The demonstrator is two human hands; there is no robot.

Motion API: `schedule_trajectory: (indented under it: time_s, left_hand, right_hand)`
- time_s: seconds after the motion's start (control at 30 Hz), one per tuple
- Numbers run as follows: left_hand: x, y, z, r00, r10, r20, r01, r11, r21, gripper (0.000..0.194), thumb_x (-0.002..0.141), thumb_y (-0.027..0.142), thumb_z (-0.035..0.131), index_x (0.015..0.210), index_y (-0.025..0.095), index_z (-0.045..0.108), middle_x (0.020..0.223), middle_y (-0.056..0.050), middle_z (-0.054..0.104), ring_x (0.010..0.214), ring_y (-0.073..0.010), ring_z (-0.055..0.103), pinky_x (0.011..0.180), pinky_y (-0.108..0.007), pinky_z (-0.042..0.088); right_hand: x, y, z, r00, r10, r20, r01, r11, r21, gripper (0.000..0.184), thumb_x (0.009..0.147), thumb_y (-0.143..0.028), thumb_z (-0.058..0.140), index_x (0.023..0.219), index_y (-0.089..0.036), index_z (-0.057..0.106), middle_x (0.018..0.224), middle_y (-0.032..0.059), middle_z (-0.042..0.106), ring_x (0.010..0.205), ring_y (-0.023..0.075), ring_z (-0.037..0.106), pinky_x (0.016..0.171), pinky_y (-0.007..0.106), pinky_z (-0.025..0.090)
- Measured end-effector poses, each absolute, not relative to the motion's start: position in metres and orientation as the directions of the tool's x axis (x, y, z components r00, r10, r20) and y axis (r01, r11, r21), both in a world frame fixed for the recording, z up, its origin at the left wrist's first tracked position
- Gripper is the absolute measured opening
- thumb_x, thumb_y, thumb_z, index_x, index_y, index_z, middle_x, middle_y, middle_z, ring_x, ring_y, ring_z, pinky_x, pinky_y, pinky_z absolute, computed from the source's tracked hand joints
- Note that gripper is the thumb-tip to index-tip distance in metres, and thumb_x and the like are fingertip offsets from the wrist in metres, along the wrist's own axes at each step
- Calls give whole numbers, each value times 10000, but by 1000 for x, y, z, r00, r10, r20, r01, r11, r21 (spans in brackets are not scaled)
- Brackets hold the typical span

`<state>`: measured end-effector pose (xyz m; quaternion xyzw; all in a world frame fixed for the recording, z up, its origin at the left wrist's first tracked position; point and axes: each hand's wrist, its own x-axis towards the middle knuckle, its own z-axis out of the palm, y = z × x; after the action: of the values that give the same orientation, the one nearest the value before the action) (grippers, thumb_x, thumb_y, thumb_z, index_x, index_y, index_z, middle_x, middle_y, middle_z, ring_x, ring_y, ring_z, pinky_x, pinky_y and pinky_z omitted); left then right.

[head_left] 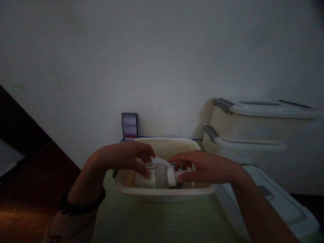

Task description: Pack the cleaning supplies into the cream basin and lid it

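Note:
A clear bottle (161, 176) with a pale label and a white collar lies on its side in a cream plastic basin (164, 191). Its neck end points right. My left hand (134, 156) holds the bottle's body from above, thumb on the near side and fingers curled behind. My right hand (202, 167) is closed around the white neck end, which looks like a pump top; its tip is partly hidden by my fingers. Behind the bottle, a white strip-like piece (162, 161) shows between my hands. Dark items under the bottle are too dim to make out.
The basin stands on a green-covered table (162, 221) against a pale wall. A phone (130, 126) leans upright behind the basin's left end. Lidded storage boxes (253, 125) are stacked at the right, with another pale lid (280, 199) lower in front.

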<state>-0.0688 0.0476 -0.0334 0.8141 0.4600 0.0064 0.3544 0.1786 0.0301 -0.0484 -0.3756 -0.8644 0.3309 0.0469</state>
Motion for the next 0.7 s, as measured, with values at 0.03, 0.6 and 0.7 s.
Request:
schedule_trajectory:
  time_s: [0.03, 0.6, 0.7]
  left_hand:
    - [-67, 48, -35, 584, 740, -334, 747, -328, 579, 432, 633, 361, 736, 1013, 201, 607, 1012, -37, 682, 947, -200, 626, 822, -284, 463]
    - [-51, 46, -37, 580, 731, -359, 799, -425, 426, 684, 579, 551, 716, 1171, 241, 571, 1095, -38, 654, 942, -222, 609, 792, -286, 449]
    - [-49, 47, -37, 607, 704, -369, 782, -445, 436, 607, 592, 546, 708, 1112, 244, 623, 1053, -42, 674, 924, -223, 617, 783, -285, 449]
  right_hand:
    - [178, 29, -48, -704, 686, -183, 635, 494, -594, 434, 808, -349, 582, 1213, -194, 565, 1014, 64, 678, 858, 183, 622, 727, 279, 460]
    - [164, 41, -60, -635, 770, 61, 427, 416, -803, 300, 891, -401, 442, 1049, -173, 558, 917, 54, 670, 758, 146, 628, 635, 258, 482]
    - [175, 40, -57, -667, 743, 57, 530, 526, -665, 290, 889, -353, 465, 1080, -168, 581, 1067, 71, 648, 967, 179, 599, 825, 307, 461]
